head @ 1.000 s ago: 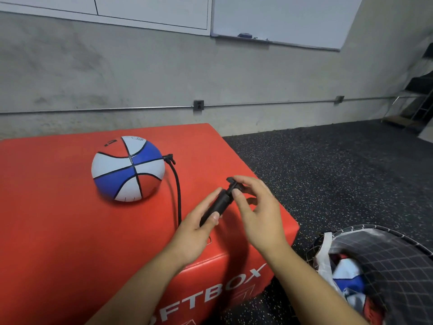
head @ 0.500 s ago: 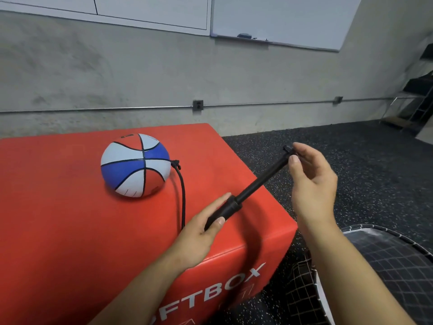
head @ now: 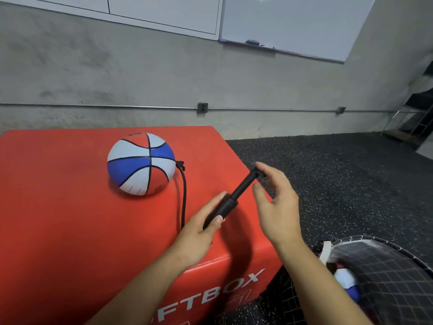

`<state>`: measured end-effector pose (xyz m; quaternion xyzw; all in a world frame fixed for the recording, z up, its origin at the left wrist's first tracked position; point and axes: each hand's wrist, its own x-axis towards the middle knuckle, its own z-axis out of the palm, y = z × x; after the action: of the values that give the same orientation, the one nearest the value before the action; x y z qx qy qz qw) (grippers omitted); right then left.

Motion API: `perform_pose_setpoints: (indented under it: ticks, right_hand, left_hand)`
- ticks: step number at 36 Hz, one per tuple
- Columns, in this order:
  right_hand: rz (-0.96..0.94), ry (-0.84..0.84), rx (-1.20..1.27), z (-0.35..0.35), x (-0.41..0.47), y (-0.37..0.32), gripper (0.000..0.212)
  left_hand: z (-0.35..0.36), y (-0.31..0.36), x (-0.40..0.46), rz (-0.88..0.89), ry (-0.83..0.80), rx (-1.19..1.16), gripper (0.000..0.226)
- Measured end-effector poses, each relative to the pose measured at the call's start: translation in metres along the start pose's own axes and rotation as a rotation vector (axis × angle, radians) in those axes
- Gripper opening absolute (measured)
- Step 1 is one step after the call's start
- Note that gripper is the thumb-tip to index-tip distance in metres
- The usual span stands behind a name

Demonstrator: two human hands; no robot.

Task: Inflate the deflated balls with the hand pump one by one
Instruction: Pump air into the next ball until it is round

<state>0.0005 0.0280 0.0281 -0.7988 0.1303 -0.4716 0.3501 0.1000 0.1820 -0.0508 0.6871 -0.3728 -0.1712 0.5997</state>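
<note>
A red, white and blue ball (head: 141,163) sits on the red soft box (head: 70,219). A black hose (head: 183,195) runs from the ball's right side down to the black hand pump (head: 223,206). My left hand (head: 199,228) grips the pump barrel. My right hand (head: 274,202) pinches the pump handle (head: 256,171) at the end of the partly extended rod, above the box's right edge.
A black mesh bag (head: 384,273) lies on the speckled rubber floor (head: 339,174) at the lower right, with another red, white and blue ball (head: 349,283) inside. A concrete wall with a metal conduit and whiteboards stands behind the box.
The pump handle was pulled far out half a second ago and has now been pushed part way back in. The ball has rolled slightly on the box.
</note>
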Motion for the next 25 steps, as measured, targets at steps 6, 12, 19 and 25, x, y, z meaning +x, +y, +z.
perform_pose_setpoints:
  ticks: [6, 12, 19, 25]
  right_hand:
    - [-0.009, -0.116, 0.002, 0.012, -0.016, 0.006, 0.049]
    - [0.024, -0.168, 0.046, 0.015, -0.026, 0.013, 0.036]
    - [0.049, -0.097, 0.094, -0.002, -0.019, 0.018, 0.029]
    - [0.124, 0.168, 0.193, -0.037, 0.013, 0.025, 0.027]
  left_hand:
    - [0.003, 0.001, 0.002, -0.010, -0.006, -0.037, 0.056]
    - [0.005, -0.003, 0.004, 0.016, -0.015, -0.047, 0.055]
    - [0.008, 0.001, 0.001, 0.029, -0.040, 0.027, 0.052]
    - [0.008, 0.009, -0.007, 0.009, -0.083, 0.103, 0.056]
